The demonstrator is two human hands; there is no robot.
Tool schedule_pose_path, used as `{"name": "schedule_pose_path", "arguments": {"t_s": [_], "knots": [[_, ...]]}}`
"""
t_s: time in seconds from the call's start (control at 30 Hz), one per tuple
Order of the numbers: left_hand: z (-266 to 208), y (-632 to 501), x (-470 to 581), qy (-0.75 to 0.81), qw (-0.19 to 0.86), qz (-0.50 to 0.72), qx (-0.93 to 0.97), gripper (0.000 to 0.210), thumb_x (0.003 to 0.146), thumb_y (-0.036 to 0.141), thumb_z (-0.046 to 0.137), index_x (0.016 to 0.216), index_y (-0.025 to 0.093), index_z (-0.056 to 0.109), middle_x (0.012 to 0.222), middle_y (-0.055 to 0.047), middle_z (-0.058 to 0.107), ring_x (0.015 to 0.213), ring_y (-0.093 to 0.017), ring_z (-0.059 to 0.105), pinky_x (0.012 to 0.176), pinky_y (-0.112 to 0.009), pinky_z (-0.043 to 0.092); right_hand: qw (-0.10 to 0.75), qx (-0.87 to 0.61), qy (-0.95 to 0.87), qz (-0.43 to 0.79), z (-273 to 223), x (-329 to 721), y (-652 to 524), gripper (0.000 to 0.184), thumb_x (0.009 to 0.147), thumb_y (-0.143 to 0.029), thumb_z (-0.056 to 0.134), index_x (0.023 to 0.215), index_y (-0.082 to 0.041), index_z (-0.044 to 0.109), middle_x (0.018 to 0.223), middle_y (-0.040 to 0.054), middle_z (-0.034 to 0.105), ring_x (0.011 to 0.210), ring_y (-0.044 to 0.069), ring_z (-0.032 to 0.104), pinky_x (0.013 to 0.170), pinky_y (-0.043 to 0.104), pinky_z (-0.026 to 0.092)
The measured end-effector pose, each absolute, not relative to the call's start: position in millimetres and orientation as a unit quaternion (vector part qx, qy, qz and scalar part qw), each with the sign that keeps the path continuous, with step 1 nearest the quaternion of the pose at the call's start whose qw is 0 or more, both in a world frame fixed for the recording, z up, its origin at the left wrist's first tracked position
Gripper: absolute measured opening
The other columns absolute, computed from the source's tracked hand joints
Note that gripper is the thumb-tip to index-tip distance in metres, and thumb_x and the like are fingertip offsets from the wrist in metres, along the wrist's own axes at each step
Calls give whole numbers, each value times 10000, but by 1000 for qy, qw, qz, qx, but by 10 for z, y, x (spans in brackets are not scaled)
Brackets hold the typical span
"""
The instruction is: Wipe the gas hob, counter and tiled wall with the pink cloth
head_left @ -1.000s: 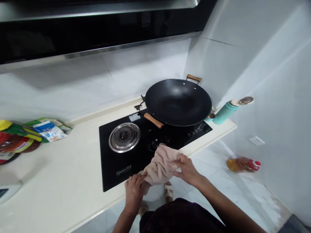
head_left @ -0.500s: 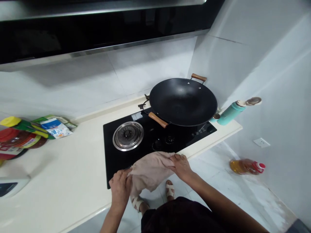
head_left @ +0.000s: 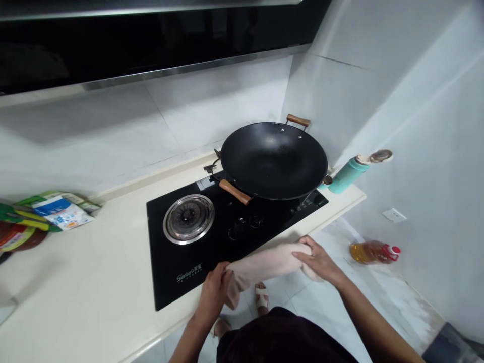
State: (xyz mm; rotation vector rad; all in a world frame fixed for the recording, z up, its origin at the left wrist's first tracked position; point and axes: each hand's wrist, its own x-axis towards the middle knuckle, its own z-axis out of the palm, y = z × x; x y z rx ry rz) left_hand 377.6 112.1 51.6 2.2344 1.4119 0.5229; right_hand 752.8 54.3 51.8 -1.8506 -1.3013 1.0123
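Stretched between my two hands is a pale pink cloth [head_left: 266,263], held over the front edge of the counter. My left hand [head_left: 216,290] grips its left end, where a loose corner hangs down. At the other end, my right hand [head_left: 316,259] pinches the cloth between thumb and fingers, and a fold droops below. Just beyond the cloth lies the black glass cooktop [head_left: 172,262], with a round metal burner [head_left: 188,219] on its left. A large black wok [head_left: 274,160] with wooden handles sits over its right side.
A turquoise flask [head_left: 348,175] with its lid open stands at the counter's right end. Seasoning packets [head_left: 62,212] and bottles lie on the left of the counter [head_left: 98,282]. An oil bottle [head_left: 372,252] is on the floor by the wall. The range hood [head_left: 151,48] hangs overhead.
Both hands have moved right, the right one farther. The cloth has gone from a wide, bunched spread to a narrower stretched band, uncovering the cooktop's front left corner. The view has shifted slightly right.
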Motion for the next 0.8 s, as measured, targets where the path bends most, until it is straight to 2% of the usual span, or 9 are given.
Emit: {"name": "schedule_pose_path", "arguments": {"t_s": [0.1,0.2,0.27,0.37,0.53,0.67,0.8], "knots": [[453,1280,4239,483,185,160,841,245,1041,247,458,1149,230,677,993,-31,782,876,-176,743,814,-324,602,283,-777,-488,280,467,7883,782,396,871,-562,659,1122,-257,627,945,31,672,803,232,612,775,380,521],[369,1405,4621,488,151,151,846,265,1016,204,495,1176,236,703,1045,-70,752,946,-232,717,856,-402,588,220,-853,-464,90,381,7941,987,376,908,-409,613,1213,-196,664,1187,155,635,1020,320,592,903,479,475],[333,1391,4775,507,123,153,839,328,1007,170,483,1255,231,689,1170,-122,715,1049,-277,685,894,-457,573,182,-866,-466,-5,297,7820,1004,377,951,-372,563,1251,-170,671,1276,197,586,1123,363,535,947,522,432],[286,1212,4904,489,84,170,851,427,995,152,489,1390,248,620,1426,-168,599,1255,-335,595,1011,-542,520,159,-828,-537,-24,154,7586,893,375,1024,-392,480,1255,-172,678,1245,173,598,1113,336,512,957,489,407],[127,953,5108,367,119,120,915,569,965,315,614,1520,276,497,1647,-158,430,1463,-391,440,1115,-593,457,164,-801,-576,-27,58,7599,916,384,1058,-407,415,1169,-200,718,1196,137,632,1089,309,507,950,447,393],[43,1035,5229,364,125,61,921,646,965,357,622,1575,268,429,1715,-167,326,1537,-398,358,1153,-584,424,153,-793,-589,-31,80,7799,1085,388,1055,-360,404,1069,-178,746,1148,139,656,1056,296,519,911,415,390],[62,1068,5230,363,127,52,922,579,998,368,553,1561,281,450,1694,-133,381,1518,-360,387,1145,-545,434,154,-779,-606,-49,53,7846,1028,400,1065,-373,401,1080,-183,754,1159,134,672,1069,293,524,911,421,367]]}}
